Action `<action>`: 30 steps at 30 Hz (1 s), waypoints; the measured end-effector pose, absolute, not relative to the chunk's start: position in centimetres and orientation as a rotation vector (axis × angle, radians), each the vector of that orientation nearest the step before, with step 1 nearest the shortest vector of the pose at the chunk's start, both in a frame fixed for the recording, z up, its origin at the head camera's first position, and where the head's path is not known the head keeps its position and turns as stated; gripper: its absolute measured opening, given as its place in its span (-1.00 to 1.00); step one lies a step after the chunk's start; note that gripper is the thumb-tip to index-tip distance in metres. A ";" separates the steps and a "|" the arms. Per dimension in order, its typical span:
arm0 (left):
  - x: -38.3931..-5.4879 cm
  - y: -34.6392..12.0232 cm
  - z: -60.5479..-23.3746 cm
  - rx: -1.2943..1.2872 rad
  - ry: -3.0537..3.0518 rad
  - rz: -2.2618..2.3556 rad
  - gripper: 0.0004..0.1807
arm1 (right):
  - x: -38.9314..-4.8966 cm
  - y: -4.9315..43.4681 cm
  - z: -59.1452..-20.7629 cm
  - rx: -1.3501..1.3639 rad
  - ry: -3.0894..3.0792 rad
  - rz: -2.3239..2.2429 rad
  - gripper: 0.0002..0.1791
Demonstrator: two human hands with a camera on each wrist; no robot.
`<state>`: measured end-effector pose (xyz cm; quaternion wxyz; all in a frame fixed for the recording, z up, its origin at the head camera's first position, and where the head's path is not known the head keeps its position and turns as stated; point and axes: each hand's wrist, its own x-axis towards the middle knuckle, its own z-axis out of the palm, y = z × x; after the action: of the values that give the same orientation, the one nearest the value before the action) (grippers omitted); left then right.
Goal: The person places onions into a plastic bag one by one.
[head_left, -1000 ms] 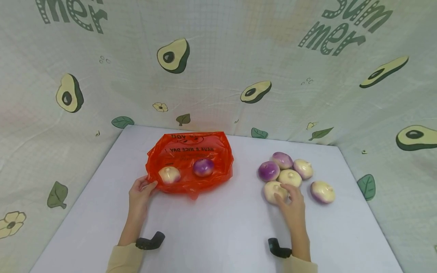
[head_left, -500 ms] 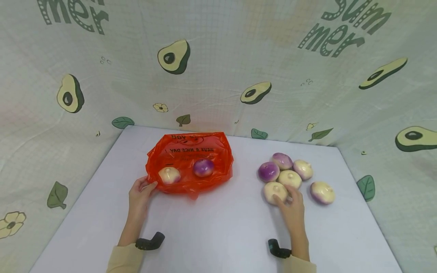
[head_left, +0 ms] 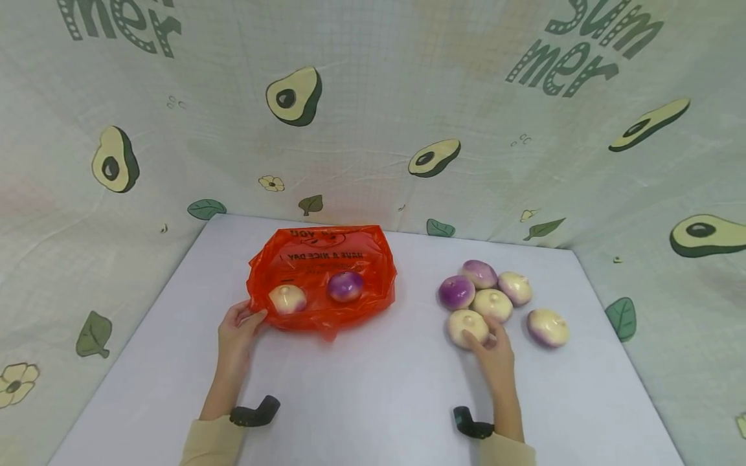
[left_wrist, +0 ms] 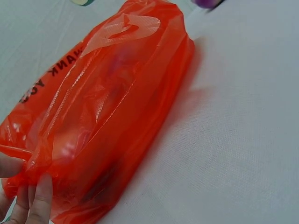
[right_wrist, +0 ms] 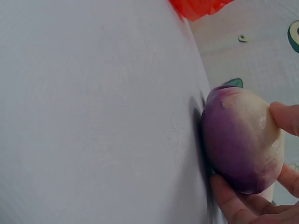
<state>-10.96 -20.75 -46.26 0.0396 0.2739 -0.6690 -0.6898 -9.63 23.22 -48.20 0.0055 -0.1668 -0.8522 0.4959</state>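
Note:
My left hand (head_left: 236,330) pinches the near left rim of a red plastic bag (head_left: 375,294), thumb on one side and fingers on the other in the left wrist view. Inside the bag lie a whitish turnip (head_left: 287,299) and a purple turnip (head_left: 346,286). At the right, my right hand (head_left: 494,353) holds a cream-topped turnip (head_left: 466,327), the nearest of a cluster, by its right side. In the right wrist view, that turnip's purple lower half (right_wrist: 229,135) sits low at the white surface, with fingertips (right_wrist: 286,117) on its pale top.
Behind the held turnip, several more sit close together, among them a dark purple turnip (head_left: 456,292) and a cream turnip (head_left: 492,304). One turnip (head_left: 548,327) lies apart to the right. A cloth printed with avocados (head_left: 434,157) hangs behind the white table (head_left: 361,401).
My right hand's fingers have slid from over the turnip's top to its right side and closed around it. My left hand and the bag stay as they were.

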 end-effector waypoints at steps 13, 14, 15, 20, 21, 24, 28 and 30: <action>-10.8 -20.8 -46.3 0.826 -2.028 -2.128 -0.49 | -9.6 23.2 -48.1 -0.614 -2.659 1.605 -0.21; -10.9 -20.8 -46.2 0.831 -2.031 -2.126 -0.50 | -9.6 23.2 -48.1 -0.620 -2.656 1.610 -0.21; -10.9 -20.8 -46.2 0.830 -2.037 -2.124 -0.49 | -9.7 23.3 -48.2 -0.625 -2.654 1.613 -0.21; -11.0 -20.8 -46.3 0.842 -2.057 -2.113 -0.49 | -9.7 23.3 -48.3 -0.645 -2.651 1.617 -0.20; -11.0 -20.8 -46.3 0.841 -2.057 -2.114 -0.49 | -9.7 23.2 -48.3 -0.649 -2.650 1.611 -0.20; -10.9 -20.8 -46.3 0.838 -2.067 -2.105 -0.49 | -9.7 23.1 -48.3 -0.658 -2.639 1.604 -0.22; -10.9 -20.9 -46.3 0.836 -2.069 -2.111 -0.47 | -9.7 22.9 -47.9 -0.665 -2.631 1.610 -0.24; -10.9 -20.9 -46.3 0.838 -2.071 -2.114 -0.46 | -9.7 22.7 -47.7 -0.663 -2.628 1.619 -0.24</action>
<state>-10.87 -20.88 -46.34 0.0328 0.2724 -0.6729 -0.6870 -9.66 22.72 -47.70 -0.0078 -0.2101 -0.8324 0.5128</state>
